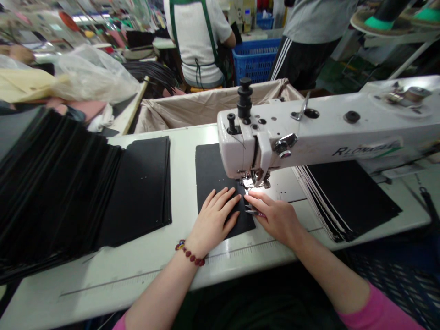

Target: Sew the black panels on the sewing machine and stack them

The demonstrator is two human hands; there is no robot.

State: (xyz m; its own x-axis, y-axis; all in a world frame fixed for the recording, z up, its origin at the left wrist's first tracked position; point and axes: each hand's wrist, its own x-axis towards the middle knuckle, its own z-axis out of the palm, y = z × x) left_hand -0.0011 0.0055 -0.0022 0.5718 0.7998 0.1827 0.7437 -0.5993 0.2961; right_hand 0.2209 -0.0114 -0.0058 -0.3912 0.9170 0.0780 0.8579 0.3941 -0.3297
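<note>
A black rectangular panel (pixel 210 167) lies on the white sewing table, its right edge at the presser foot (pixel 252 182) of the sewing machine (pixel 316 135). My left hand (pixel 213 220) rests flat on this panel, fingers stretched toward the machine. Close to the lit needle area, my right hand (pixel 280 221) has its fingertips at the panel's right edge. Small thread snips (pixel 253 211) are tucked in that hand, blades pointing left from under the fingers. The needle itself is too small to make out.
Stacks of black panels (pixel 137 183) fill the table's left side. Another pile of black panels (pixel 354 197) with pale edges lies right, under the machine arm. Behind the table stand a cloth-lined bin (pixel 178 112), a blue basket (pixel 256 59) and two people (pixel 195 41).
</note>
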